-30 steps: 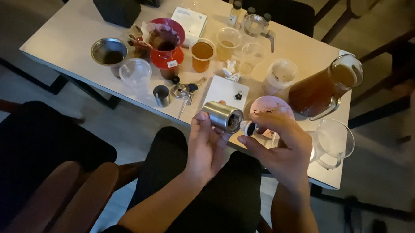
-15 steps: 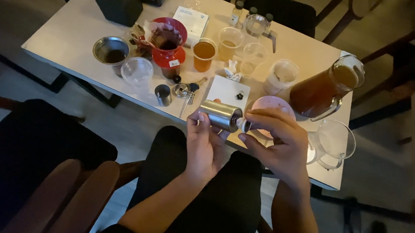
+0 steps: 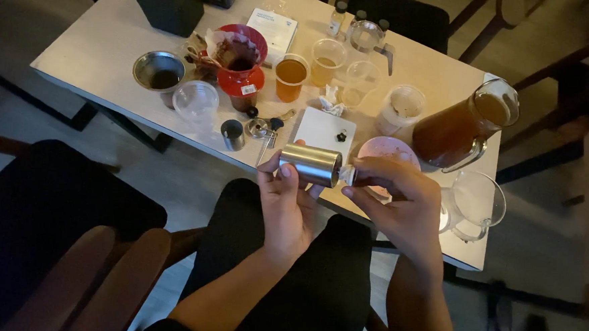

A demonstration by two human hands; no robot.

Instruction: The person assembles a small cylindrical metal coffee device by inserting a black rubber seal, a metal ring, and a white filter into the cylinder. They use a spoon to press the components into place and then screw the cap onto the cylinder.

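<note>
The person sat at the near edge of a pale table (image 3: 100, 55), holding a brushed-metal cylinder (image 3: 311, 163), seemingly the body of a hand coffee grinder, on its side just above the lap and just off the table edge. The left hand (image 3: 284, 203) was wrapped round the cylinder from below, thumb on its near wall, fingers curled shut about it. The right hand (image 3: 397, 200) was pinched closed on a small pale piece (image 3: 349, 175) at the cylinder's right end, thumb and forefinger meeting on it. The step in hand looked like fitting or turning that end piece; I judged that the next move would call for a steady grip from the left hand while the right fingers twisted or pulled squarely along the cylinder's axis. What the small piece was, and whether it was threaded in or merely touching, could not be made out, since the fingers covered most of it. The cylinder's open end was hidden too. Behind the hands lay a pink dish (image 3: 386, 150), partly covered by the right hand, a white square pad (image 3: 323, 129), a glass jug of brown liquid (image 3: 464, 126), an empty glass pitcher (image 3: 474, 203) and a red dripper (image 3: 241, 61) with a paper filter; dim light blurred the smaller items
</note>
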